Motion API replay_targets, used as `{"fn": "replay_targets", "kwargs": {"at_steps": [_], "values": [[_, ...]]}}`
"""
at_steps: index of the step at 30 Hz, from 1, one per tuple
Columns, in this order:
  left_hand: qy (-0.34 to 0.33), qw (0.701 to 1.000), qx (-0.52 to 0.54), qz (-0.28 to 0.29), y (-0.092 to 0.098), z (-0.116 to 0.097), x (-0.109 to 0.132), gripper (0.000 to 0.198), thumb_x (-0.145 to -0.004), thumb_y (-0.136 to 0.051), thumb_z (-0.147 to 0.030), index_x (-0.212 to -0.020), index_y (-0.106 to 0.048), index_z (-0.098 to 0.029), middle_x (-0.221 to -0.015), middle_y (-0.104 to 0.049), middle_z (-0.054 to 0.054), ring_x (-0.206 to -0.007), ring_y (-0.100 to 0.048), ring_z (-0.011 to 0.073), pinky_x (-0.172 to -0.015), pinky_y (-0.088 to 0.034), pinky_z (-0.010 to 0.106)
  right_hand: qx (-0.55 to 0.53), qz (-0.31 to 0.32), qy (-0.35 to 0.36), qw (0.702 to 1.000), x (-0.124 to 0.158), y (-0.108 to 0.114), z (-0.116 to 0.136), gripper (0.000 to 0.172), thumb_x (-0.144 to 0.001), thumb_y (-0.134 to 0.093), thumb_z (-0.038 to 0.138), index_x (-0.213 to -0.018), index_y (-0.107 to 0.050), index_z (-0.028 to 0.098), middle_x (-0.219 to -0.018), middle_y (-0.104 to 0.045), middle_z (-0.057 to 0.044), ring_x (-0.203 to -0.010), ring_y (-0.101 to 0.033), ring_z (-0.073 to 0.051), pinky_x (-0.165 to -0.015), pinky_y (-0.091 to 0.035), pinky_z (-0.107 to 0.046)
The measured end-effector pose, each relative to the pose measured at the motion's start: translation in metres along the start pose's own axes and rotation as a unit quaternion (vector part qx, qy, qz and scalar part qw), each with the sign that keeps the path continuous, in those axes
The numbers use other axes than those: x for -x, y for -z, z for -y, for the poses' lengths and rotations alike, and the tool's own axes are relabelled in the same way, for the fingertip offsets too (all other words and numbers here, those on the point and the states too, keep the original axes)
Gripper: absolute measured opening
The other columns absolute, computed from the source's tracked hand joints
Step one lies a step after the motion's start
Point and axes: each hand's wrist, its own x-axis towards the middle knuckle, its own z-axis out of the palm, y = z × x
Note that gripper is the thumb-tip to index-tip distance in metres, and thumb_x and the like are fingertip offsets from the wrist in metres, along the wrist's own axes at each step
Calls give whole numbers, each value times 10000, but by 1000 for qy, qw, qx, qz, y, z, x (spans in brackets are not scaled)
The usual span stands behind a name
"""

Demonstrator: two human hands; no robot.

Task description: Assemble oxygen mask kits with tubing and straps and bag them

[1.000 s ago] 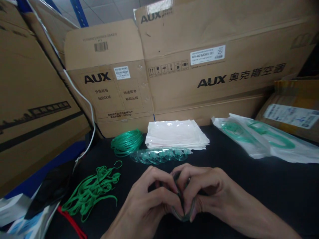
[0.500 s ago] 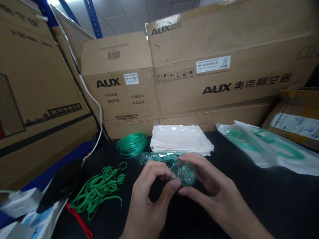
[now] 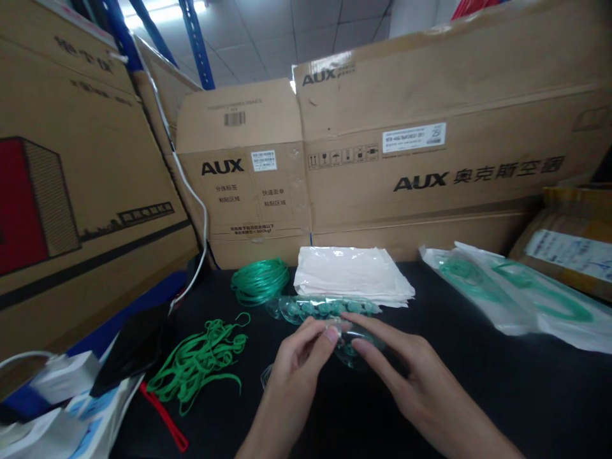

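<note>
Between my two hands is a clear, green-tinted plastic cup shaped like an oxygen mask (image 3: 352,358). My left hand (image 3: 301,360) pinches its near left edge between thumb and forefinger. My right hand (image 3: 406,363) is closed around its right side, thumb in front and fingers behind, hiding part of it. Just beyond the fingers lies a row of similar clear pieces with pale green fittings (image 3: 329,307), nested together. Beside my left wrist a small bundle of thin, pale loops (image 3: 266,376) shows in part.
Coiled green tubing (image 3: 259,282), tangled green elastic cord (image 3: 201,360) and a red strap (image 3: 165,417) lie left. White plastic bags (image 3: 351,274) lie behind; bagged green tubing (image 3: 507,287) is right. Cardboard boxes (image 3: 363,204) wall the back. White chargers (image 3: 67,376) stand front left.
The mask has turned and sits lower between my hands. My left hand has shifted its pinch, uncovering the row of pieces behind and the pale loops. The camera view has tilted slightly.
</note>
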Motion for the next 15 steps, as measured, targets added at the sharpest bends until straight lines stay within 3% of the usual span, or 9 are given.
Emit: {"fn": "replay_targets", "kwargs": {"at_steps": [6, 10, 12, 15], "values": [[-32, 991, -121, 47, 5, -2, -1, 308, -1015, -561, -388, -1017, -796, -189, -925, -691, 42, -879, -628, 190, -797, -503, 277, 6, -11, 27, 1000, -3, -1, -2, 357, -939, -679, 357, -1269, -742, 239, -1281, -755, -85, -1183, -716, -300, -1060, -562, -431], [-72, 955, -275, 83, 28, -11, -1, 272, -1030, -546, -351, -1040, -792, -235, -991, -742, 35, -944, -655, 201, -888, -484, 308, 40, -8, 39, 998, -6, 4, -9, 305, -945, -664, 363, -1208, -777, 256, -1211, -787, -66, -1121, -746, -308, -1016, -596, -418], [-90, 924, -370, 41, 52, -16, -1, 263, -1028, -543, -350, -1025, -783, -244, -1042, -762, 37, -1008, -664, 224, -953, -466, 345, 59, -10, 47, 997, -8, 9, -11, 299, -956, -640, 368, -1194, -784, 258, -1186, -796, -66, -1088, -759, -307, -998, -607, -408], [-70, 839, -534, -80, 101, -24, -1, 307, -1016, -510, -400, -988, -769, -239, -1038, -763, 57, -1022, -662, 280, -950, -463, 405, 77, -28, 49, 995, -10, 17, -12, 310, -947, -632, 389, -1166, -796, 243, -1153, -806, -72, -1065, -767, -314, -967, -622, -397]]}}
